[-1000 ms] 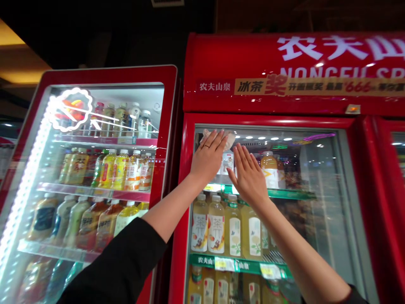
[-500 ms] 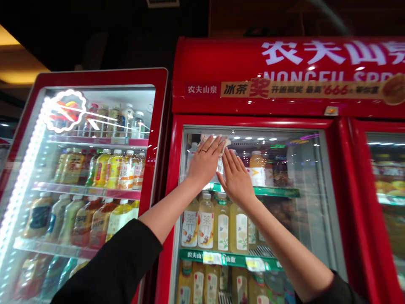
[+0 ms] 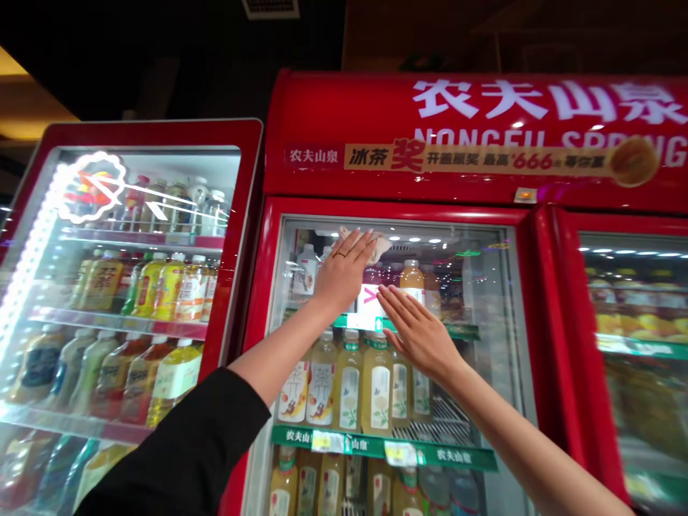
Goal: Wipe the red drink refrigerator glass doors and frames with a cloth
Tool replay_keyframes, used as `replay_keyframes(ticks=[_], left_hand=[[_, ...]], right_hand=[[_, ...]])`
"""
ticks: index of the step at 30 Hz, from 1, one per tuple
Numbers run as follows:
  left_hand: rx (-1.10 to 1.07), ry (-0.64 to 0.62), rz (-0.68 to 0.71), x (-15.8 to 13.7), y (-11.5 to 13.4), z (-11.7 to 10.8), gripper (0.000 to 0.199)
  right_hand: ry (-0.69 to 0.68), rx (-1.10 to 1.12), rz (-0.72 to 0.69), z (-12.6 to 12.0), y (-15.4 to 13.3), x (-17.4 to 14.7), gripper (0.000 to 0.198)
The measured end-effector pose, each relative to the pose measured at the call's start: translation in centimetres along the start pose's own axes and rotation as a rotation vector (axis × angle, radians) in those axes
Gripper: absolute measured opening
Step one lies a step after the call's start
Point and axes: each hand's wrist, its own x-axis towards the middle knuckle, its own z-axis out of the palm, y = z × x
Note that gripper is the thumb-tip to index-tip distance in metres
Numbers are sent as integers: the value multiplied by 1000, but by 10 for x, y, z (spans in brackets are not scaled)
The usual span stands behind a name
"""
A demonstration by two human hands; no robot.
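My left hand (image 3: 341, 276), a ring on one finger, holds a crumpled pale cloth (image 3: 380, 249) against the upper part of the glass door (image 3: 489, 287) of a red drinks fridge. Its fingers stretch over the cloth, which sticks out past the fingertips. Lower and to the right, my right hand (image 3: 419, 333) is held flat, fingers straight and nothing in it. Whether it touches the glass I cannot tell. Behind the glass, an orange drink bottle (image 3: 411, 279) and several pale yellow tea bottles (image 3: 379, 390) stand on shelves.
A second lit fridge (image 3: 250, 186) with a red frame and rows of bottles stands to the left. Above the door runs a red header (image 3: 344, 107) with white lettering and a promotional strip (image 3: 478, 159). Another glass door (image 3: 639, 401) is at the right.
My right hand has come away from the cloth and moved down and right, apart from my left hand. The left stays on the cloth. The view has shifted slightly to the right.
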Motion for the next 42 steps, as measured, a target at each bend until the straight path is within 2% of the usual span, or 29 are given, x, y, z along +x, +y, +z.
replay_keyframes(ticks=[3, 6, 9, 13, 17, 19, 22, 23, 25, 28, 30, 32, 34, 37, 39, 42], left_hand=[[12, -2, 6, 12, -10, -6, 69], [-2, 85, -165, 10, -10, -4, 69], [-25, 131, -266, 1, 8, 7, 70], [-33, 93, -171, 9, 27, 14, 73], [-24, 34, -53, 32, 26, 7, 75], [-27, 56, -108, 35, 31, 8, 73], [-33, 98, -256, 31, 55, 17, 70], [-37, 96, -259, 29, 65, 20, 69], [-44, 64, -180, 29, 80, 24, 70], [-47, -9, -12, 37, 83, 21, 71], [-41, -31, 20, 42, 77, 17, 72], [-36, -3, -32, 42, 75, 17, 73], [-32, 60, -143, 39, 83, 22, 71], [-32, 85, -217, 36, 107, 33, 69], [-29, 41, -152, 40, 119, 37, 69], [-32, -14, -36, 55, 121, 34, 69]], right_hand=[[49, -10, 96, -2, 13, 4, 88], [91, -33, 164, -8, 35, 9, 87], [96, -55, 165, -11, 52, 8, 87], [91, -41, 182, -10, 55, 5, 87], [91, -31, 212, -10, 49, 4, 86], [97, -38, 233, -10, 47, 3, 86], [97, -44, 237, -9, 47, 3, 84], [92, -40, 233, -8, 48, 3, 84], [72, -22, 215, -8, 52, 3, 82], [13, 13, 128, -14, 66, 1, 80], [-42, 29, 33, -24, 80, -3, 77], [-83, 22, -44, -36, 96, -11, 73], [-95, -6, -73, -49, 113, -23, 72], [-56, -60, -39, -63, 138, -45, 76], [-7, -96, 36, -66, 151, -58, 79], [79, -117, 174, -64, 163, -70, 83]])
